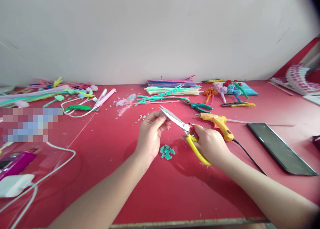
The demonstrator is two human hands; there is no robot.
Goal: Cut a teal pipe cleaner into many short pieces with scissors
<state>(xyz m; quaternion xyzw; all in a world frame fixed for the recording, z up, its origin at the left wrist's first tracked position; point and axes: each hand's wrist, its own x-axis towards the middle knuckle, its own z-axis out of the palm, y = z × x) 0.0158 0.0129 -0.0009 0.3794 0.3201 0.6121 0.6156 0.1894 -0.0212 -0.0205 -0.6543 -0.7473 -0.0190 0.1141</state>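
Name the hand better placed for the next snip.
Probably the right hand: it already grips the scissors at the yellow handles, whereas the left hand is up beside the blades.

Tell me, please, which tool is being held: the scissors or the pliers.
The yellow-handled scissors, gripped in the right hand; the teal-handled pliers lie untouched on the red tabletop beyond.
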